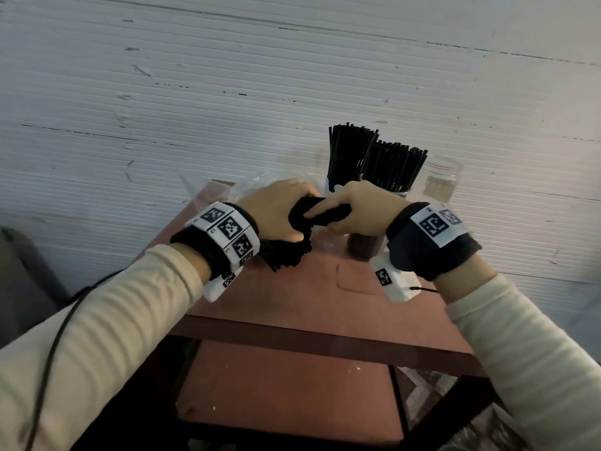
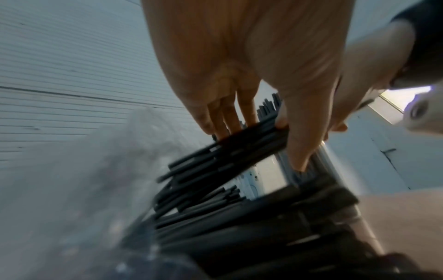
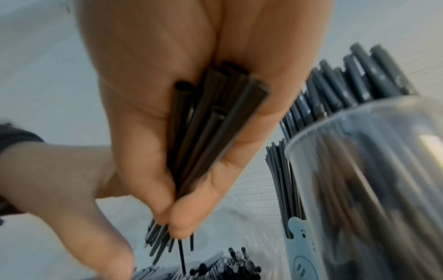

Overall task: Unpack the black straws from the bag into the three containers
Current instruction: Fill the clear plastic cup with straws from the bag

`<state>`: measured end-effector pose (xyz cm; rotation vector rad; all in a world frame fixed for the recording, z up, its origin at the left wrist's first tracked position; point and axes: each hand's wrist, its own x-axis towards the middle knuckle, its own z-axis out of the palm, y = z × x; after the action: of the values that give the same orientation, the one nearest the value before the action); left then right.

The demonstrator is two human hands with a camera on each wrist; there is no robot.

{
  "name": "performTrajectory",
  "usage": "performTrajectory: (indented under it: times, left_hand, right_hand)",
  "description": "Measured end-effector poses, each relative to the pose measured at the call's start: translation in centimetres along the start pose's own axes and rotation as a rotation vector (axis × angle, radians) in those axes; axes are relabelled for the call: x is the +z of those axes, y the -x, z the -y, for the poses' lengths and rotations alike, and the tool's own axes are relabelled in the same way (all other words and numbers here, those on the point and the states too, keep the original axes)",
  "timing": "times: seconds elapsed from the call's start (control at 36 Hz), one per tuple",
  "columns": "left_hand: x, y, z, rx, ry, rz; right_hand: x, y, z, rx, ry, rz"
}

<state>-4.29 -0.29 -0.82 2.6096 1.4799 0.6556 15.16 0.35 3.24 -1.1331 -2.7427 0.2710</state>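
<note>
Both hands hold one bundle of black straws (image 1: 320,212) above the table's back half. My left hand (image 1: 286,211) pinches it between fingers and thumb (image 2: 298,149), and the straws' (image 2: 223,157) loose ends fan out below that wrist. My right hand (image 1: 338,213) grips the bundle's other end (image 3: 210,123). Behind the hands stand a light blue container (image 1: 331,185) and a clear cup (image 1: 398,192), both packed with upright straws. An empty clear jar (image 1: 442,180) stands to their right. The clear plastic bag (image 1: 227,187) lies behind my left hand with more straws (image 3: 227,269) in it.
The reddish-brown table (image 1: 309,288) is small, with a lower shelf (image 1: 286,392) beneath it. A white ribbed wall (image 1: 227,92) rises right behind the containers. A black cable (image 1: 55,340) runs along my left sleeve.
</note>
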Motion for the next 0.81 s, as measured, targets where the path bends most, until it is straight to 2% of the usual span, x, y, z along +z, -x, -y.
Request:
performTrajectory:
  times: [0.08,0.19,0.28,0.39,0.44,0.5,0.61,0.75,0.81]
  left_hand:
    - [0.7,-1.2,-1.0,-0.033,-0.044,0.024]
    - [1.0,-2.2,-1.5,-0.087,0.000,-0.110]
    - [0.8,-2.7,-2.6,-0.137,0.135,-0.185]
    - [0.8,-3.5,-3.8,-0.193,0.361,-0.293]
    - [0.9,-3.8,-4.7,-0.201,0.509,-0.302]
    - [1.2,-4.0,-5.8,-0.205,0.631,-0.292]
    - [3.0,-4.2,-6.8,-0.250,0.784,-0.205]
    - [5.1,-3.8,-6.5,-0.339,0.866,-0.092]
    - [5.6,-3.9,-6.0,-0.378,0.862,-0.087]
  right_hand:
    - [-0.7,1.0,-0.1,-0.018,-0.059,-0.020]
    - [-2.0,2.3,-0.4,-0.055,-0.127,-0.136]
    - [-3.7,3.4,-0.7,-0.044,-0.228,-0.345]
    - [-5.2,3.9,-0.4,-0.102,-0.308,-0.733]
    - [-5.5,3.6,0.1,-0.138,-0.338,-0.841]
    - [-5.5,3.1,0.5,-0.174,-0.317,-0.888]
    - [-4.5,1.8,0.9,-0.194,-0.223,-0.877]
    - [-1.5,0.6,0.3,-0.150,-0.002,-0.558]
    - [-0.5,0.4,0.3,-0.147,0.030,-0.533]
